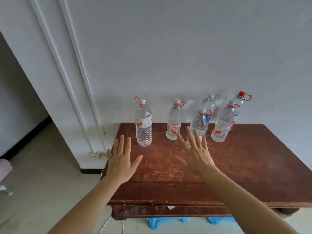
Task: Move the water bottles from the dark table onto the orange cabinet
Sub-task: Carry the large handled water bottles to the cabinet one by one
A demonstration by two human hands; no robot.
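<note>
Several clear water bottles with red carry loops stand along the back of the dark reddish-brown table (244, 162). The leftmost bottle (143, 122) stands apart. To its right are a second bottle (173, 124), a third bottle (200, 123) and a fourth bottle (222, 125), with two more behind by the wall, one of them red-capped (240, 98). My left hand (120, 159) hovers flat over the table's left part, fingers spread, holding nothing. My right hand (195, 152) is spread too, its fingertips in front of the third bottle's base. No orange cabinet is in view.
A white wall rises behind the table, with white pipes (79, 92) running down at the left. A doorway opens at far left. Blue plastic stools (157, 222) and a white cable (104, 225) lie under the table's front edge.
</note>
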